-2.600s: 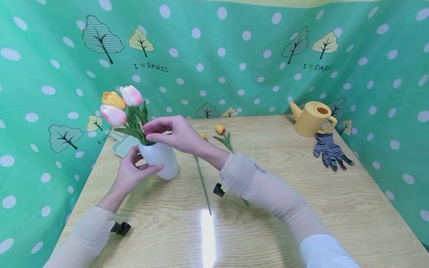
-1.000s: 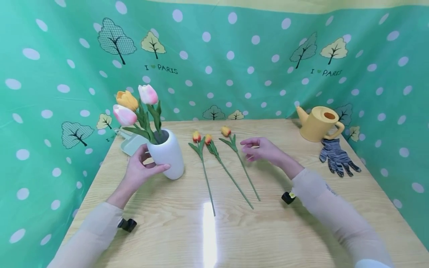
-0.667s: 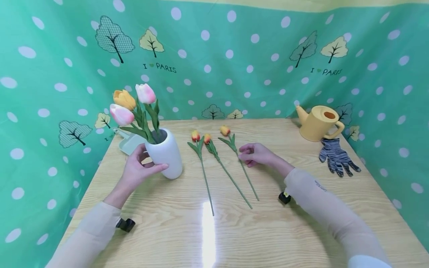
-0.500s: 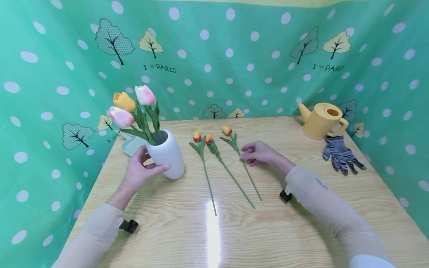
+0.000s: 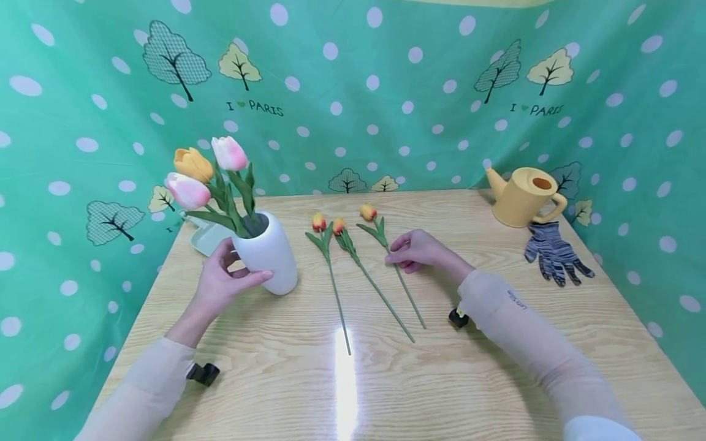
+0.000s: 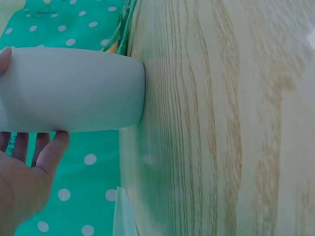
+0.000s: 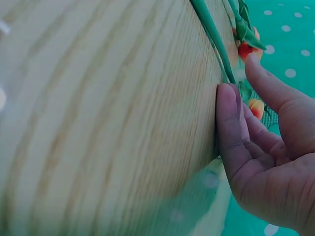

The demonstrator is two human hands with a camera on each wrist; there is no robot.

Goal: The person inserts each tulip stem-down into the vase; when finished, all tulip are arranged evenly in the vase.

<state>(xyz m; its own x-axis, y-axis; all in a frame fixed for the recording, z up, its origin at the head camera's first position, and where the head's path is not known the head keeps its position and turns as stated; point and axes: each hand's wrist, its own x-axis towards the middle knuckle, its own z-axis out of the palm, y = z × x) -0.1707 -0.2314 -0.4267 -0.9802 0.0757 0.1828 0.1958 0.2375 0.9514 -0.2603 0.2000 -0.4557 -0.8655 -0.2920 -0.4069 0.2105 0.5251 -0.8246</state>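
Note:
My left hand grips a white vase around its side, thumb in front and fingers behind. The vase leans slightly to the left; in the left wrist view its base meets the table. Two pink-and-white tulips and an orange tulip stand in it. My right hand is low at the stem of the rightmost yellow-orange tulip. In the right wrist view the fingertips touch the table beside the green stem, while the thumb stays apart from them.
Two more red-yellow tulips, a left one and a middle one, lie on the wooden table. Behind the vase is a pale dustpan. A yellow watering can and a striped glove sit at the back right.
The right hand has left the flowers in the vase, moved right, and come down to the stem of the rightmost tulip. The left hand has kept its grip on the vase.

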